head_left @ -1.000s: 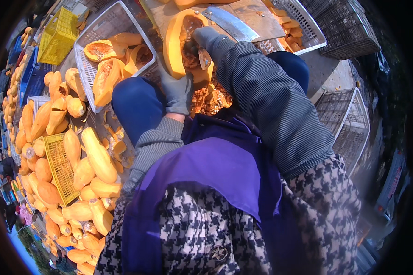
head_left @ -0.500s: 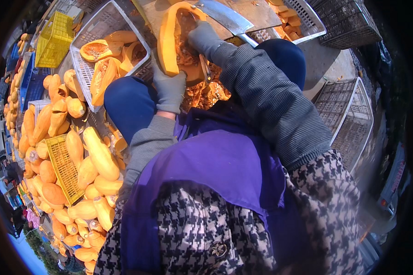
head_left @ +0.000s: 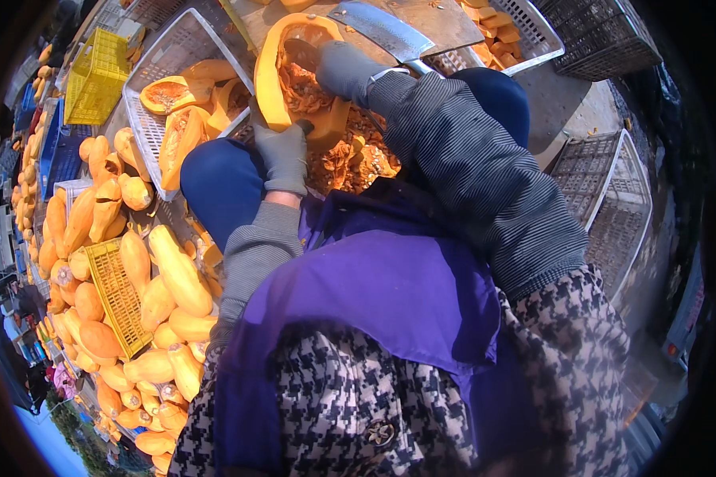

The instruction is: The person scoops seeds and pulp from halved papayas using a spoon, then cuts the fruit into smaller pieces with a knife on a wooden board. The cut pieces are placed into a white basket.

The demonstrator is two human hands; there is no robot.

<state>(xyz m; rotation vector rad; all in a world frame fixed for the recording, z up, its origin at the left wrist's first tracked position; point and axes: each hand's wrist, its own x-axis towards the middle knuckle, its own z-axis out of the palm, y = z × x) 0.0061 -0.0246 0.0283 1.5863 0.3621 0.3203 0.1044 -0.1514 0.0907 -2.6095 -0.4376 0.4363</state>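
Smooth pumpkin (head_left: 270,83), shiny metal cleaver (head_left: 383,29)

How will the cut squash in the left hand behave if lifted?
The cut squash probably stays stiff, being thick-walled. Its stringy pulp looks moist, so the inside may be slippery. Its outside is curved, so it could rock if set down.

The squash (head_left: 298,83) is orange, apron (head_left: 382,290) purple, coat (head_left: 338,397) houndstooth.

Bears a cleaver (head_left: 382,29) and, by the top edge, squash (head_left: 296,4) on the board (head_left: 451,25), and on the ground (head_left: 169,211) a squash heap (head_left: 179,274) and white crate (head_left: 184,25) left, grey crates (head_left: 598,195) right.
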